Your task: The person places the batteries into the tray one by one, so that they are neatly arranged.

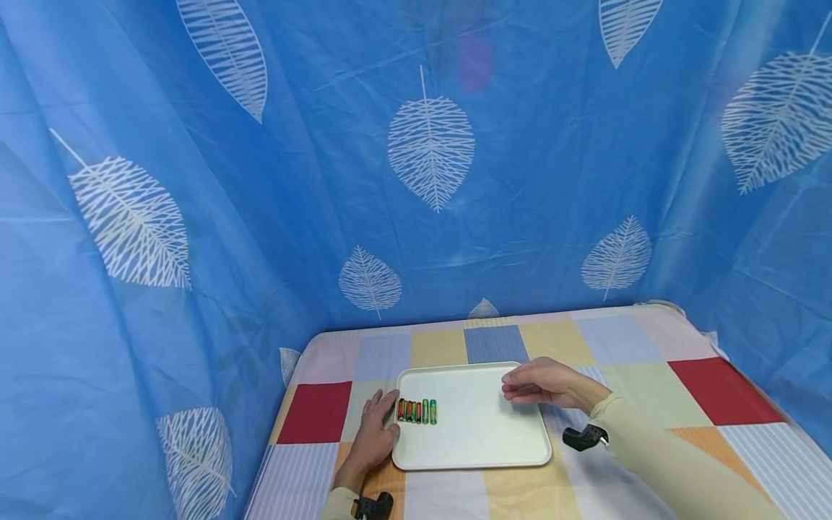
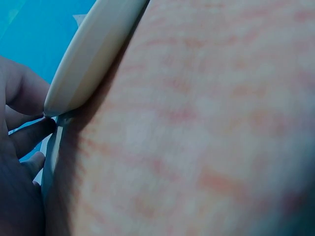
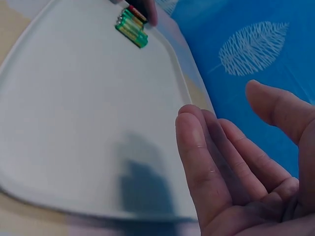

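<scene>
A white rectangular tray (image 1: pixel 477 440) lies on the table. Near its left edge, several small batteries (image 1: pixel 425 412), some red and green and others mostly green, stand side by side in a row. My left hand (image 1: pixel 375 432) rests along the left edge of the tray, its fingers loosely extended; in the left wrist view, fingertips meet the tray's rim (image 2: pixel 81 61). Over the tray's right side hovers my right hand (image 1: pixel 541 384), holding nothing. Its thumb stands apart from the gently bent fingers (image 3: pixel 197 157) in the right wrist view, and its shadow falls on the tray.
A patchwork-patterned cloth (image 1: pixel 312 412) covers the table under the tray. Blue curtains (image 1: pixel 520 217) with white leaf prints hang behind and at both sides. Each wrist carries a small black camera (image 1: pixel 585 438).
</scene>
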`<state>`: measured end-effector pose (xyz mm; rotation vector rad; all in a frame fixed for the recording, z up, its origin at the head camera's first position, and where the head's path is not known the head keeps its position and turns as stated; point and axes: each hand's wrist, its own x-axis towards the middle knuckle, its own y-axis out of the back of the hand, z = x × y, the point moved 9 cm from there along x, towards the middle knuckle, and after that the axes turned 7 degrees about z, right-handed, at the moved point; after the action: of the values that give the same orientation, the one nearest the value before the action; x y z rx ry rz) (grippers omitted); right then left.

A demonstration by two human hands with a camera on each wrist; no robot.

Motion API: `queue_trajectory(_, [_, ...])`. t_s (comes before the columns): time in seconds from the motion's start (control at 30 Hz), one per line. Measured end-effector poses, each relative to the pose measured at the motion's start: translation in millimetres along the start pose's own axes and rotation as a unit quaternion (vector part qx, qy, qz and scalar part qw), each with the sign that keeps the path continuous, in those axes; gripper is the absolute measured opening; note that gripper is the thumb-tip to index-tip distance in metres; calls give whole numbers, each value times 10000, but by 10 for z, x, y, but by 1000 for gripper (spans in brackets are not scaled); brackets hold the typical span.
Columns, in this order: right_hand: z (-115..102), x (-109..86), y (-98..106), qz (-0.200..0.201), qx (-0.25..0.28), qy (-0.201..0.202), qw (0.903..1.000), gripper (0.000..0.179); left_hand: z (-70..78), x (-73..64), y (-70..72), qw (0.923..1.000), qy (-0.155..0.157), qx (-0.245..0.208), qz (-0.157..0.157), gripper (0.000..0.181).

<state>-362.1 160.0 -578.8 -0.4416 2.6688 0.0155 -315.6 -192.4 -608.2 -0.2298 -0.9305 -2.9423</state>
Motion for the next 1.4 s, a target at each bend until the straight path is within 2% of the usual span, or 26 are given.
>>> queue_trajectory(0.33, [35, -244, 517, -49, 251, -58, 9997, 42, 5, -7, 14, 10000, 91, 6, -6, 71])
queue_trajectory(0.5, [77, -339, 821, 111, 269, -198, 9994, 34, 7, -7, 25, 10000, 28, 52, 3, 71])
queue_trajectory(0.73, [159, -442, 1175, 532, 245, -394, 9975, 27, -4, -4, 26, 10000, 12, 79, 13, 71])
queue_trajectory(1.07, [346, -473, 1381, 670, 321, -706, 9947, 33, -8, 8, 17, 9999, 47, 97, 50, 72])
queue_trajectory(1.27, [444, -431, 1440, 1081, -138, -801, 9908, 32, -3, 3, 4, 10000, 45, 70, 26, 71])
queue_trajectory(1.4, [468, -413, 1465, 1470, -523, -847, 9841, 33, -5, 1, -5, 9999, 73, 86, 21, 71])
